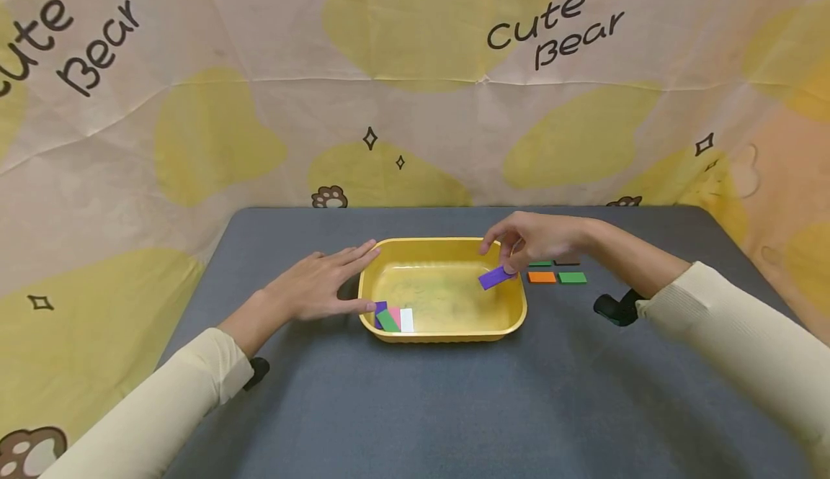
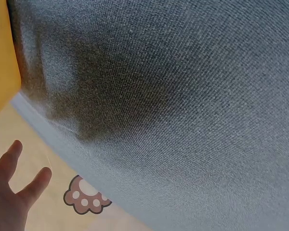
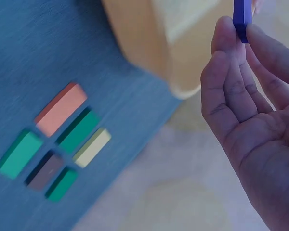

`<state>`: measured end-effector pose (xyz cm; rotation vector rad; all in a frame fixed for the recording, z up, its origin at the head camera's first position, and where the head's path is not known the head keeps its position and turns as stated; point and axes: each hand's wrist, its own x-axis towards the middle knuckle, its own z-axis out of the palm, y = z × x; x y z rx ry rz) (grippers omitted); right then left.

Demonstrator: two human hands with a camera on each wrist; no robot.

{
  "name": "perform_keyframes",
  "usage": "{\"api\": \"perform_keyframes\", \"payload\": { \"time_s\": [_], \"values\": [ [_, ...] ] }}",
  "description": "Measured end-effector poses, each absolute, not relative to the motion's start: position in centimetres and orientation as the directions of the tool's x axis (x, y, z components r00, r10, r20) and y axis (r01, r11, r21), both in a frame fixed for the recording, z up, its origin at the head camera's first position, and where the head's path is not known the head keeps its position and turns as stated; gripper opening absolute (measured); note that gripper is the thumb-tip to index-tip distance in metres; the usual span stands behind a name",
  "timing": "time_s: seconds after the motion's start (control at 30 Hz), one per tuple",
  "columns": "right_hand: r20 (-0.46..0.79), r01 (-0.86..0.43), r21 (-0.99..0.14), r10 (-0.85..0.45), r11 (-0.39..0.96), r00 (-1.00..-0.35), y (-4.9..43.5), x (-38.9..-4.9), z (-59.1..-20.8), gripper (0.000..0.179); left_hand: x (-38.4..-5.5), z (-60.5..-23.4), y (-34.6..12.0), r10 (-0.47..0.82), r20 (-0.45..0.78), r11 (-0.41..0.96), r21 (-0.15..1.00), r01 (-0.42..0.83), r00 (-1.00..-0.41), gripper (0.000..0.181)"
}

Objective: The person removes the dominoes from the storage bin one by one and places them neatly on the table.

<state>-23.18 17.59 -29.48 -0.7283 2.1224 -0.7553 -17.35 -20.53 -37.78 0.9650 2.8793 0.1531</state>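
Note:
A yellow plastic tray (image 1: pixel 447 336) stands on the table. My right hand (image 1: pixel 534 238) pinches a small purple rectangular block (image 1: pixel 495 277) between thumb and fingers, over the tray's right side; the right wrist view shows the same purple block (image 3: pixel 241 21) in its grip. At the tray's left rim, my left hand (image 1: pixel 320 284) lies with fingers extended and holds nothing. In the tray's near left corner are a green block (image 1: pixel 388 320), a white block (image 1: pixel 407 320), a pink block (image 1: pixel 395 314) and another purple block (image 1: pixel 381 307), some overlapping.
Right of the tray lie an orange block (image 1: pixel 542 277), a green block (image 1: pixel 573 278) and several more, partly hidden by the right hand in the head view. The right wrist view shows a pale yellow block (image 3: pixel 92 147) among them. A printed cloth (image 1: pixel 428 119) hangs behind the grey table (image 1: pixel 428 407).

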Motion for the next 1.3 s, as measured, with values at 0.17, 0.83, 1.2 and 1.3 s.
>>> {"api": "perform_keyframes", "payload": {
  "time_s": [0.17,0.83,1.2,1.3],
  "values": [
    [-0.440,-0.266,-0.698,-0.692,0.664,-0.573,20.1,-23.3,-29.5,0.034,-17.4,-37.8,-20.6,0.599,-0.071,0.798,0.131,0.588,-0.798,0.094],
    [-0.433,-0.161,-0.732,-0.635,0.662,-0.640,26.8,-22.8,-33.7,0.023,-17.4,-37.7,-20.4,0.593,-0.083,0.804,0.130,0.581,-0.801,0.095],
    [-0.459,-0.124,-0.720,-0.602,0.683,-0.653,27.4,-22.8,-35.9,0.017,-17.5,-37.9,-20.5,0.581,-0.102,0.813,0.124,0.569,-0.807,0.096],
    [-0.468,-0.101,-0.722,-0.591,0.684,-0.657,27.5,-22.7,-36.4,0.017,-17.5,-37.9,-20.5,0.584,-0.096,0.810,0.127,0.572,-0.806,0.096]
  ]
}}
